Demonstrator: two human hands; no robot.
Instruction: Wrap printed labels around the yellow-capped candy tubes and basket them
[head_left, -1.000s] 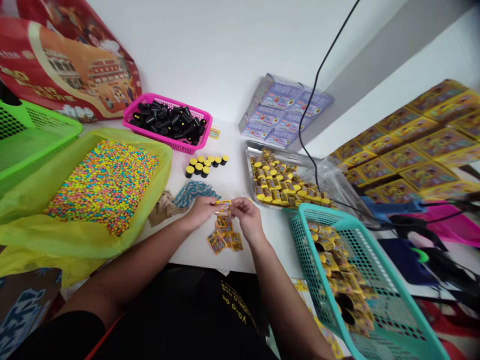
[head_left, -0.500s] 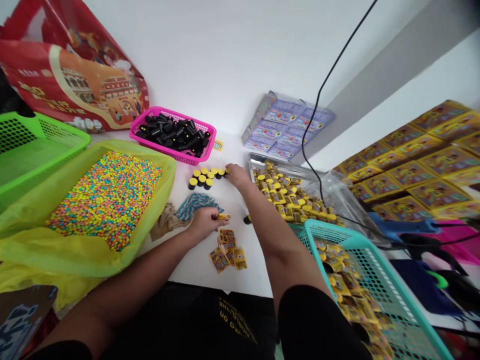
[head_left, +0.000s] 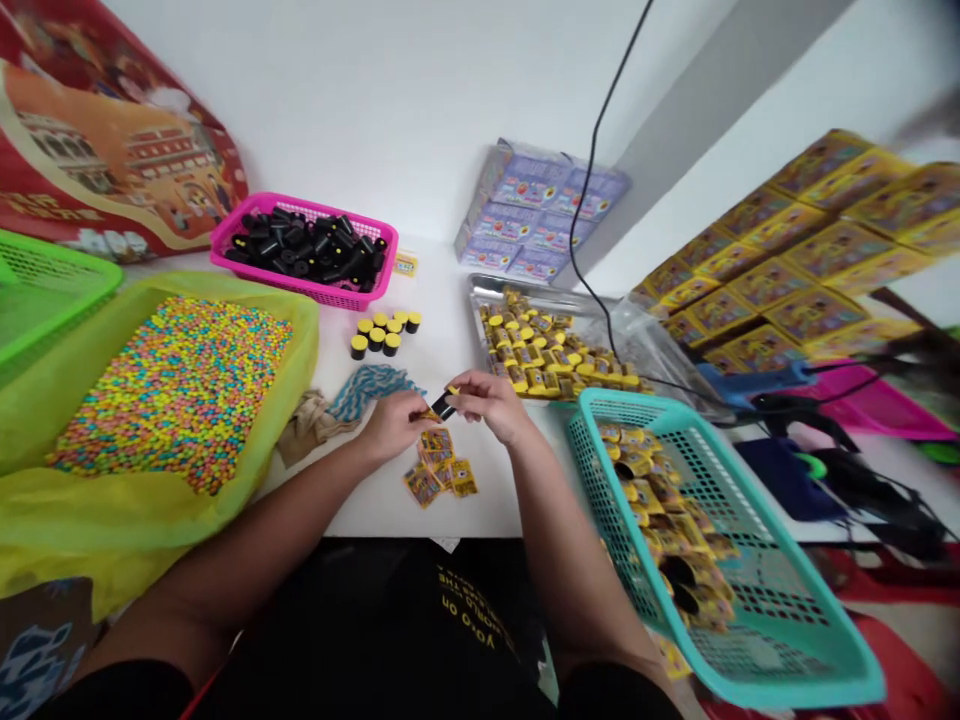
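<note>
Between my hands is a small black canister [head_left: 444,405] with a yellow lid, tilted, its far end pinched in the fingers of my right hand [head_left: 491,402]. My left hand [head_left: 391,425] pinches a printed yellow label [head_left: 430,414], mostly hidden by the fingers, against the canister's near side. Just below lie several loose yellow printed labels [head_left: 439,470], overlapping on the white table. Beyond my left hand, several black canisters with yellow lids [head_left: 382,335] stand upright in a cluster. A blue-and-white striped cloth [head_left: 371,390] lies beside that hand.
At left sits a yellow-lined bin of coloured candy balls [head_left: 180,390]; behind it, a pink basket [head_left: 352,297] of black canisters. Labelled canisters fill a metal tray [head_left: 480,310] and a teal basket [head_left: 810,600] at right. Purple boxes [head_left: 525,210] lean on the wall near a hanging black cable [head_left: 581,200].
My right hand has picked a yellow-lidded canister from the cluster and brought it back to my left hand. The label now meets the canister. The camera view has shifted.
</note>
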